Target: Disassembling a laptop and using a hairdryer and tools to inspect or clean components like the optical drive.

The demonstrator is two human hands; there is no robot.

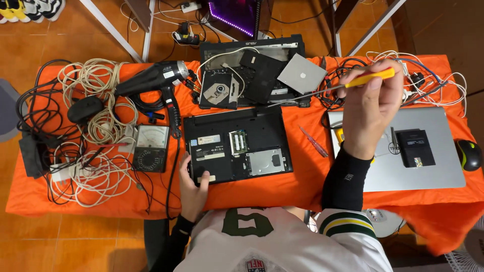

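A black laptop (262,126) lies upside down on the orange-covered table (302,171), its memory and drive bays uncovered. My left hand (194,184) grips its near left corner. My right hand (370,108) is raised over the table's right side, shut on a screwdriver (370,77) with a yellow handle. Its long metal shaft points left toward the laptop's far right corner. A second dismantled laptop (252,70) with a loose optical drive and a grey square drive (301,74) lies behind.
A black hair dryer (151,78), an analog multimeter (150,147) and tangled white and black cables (85,151) fill the left side. At the right lie a silver laptop (428,161) with a black battery on it, a mouse (469,154) and a pink tool (313,141).
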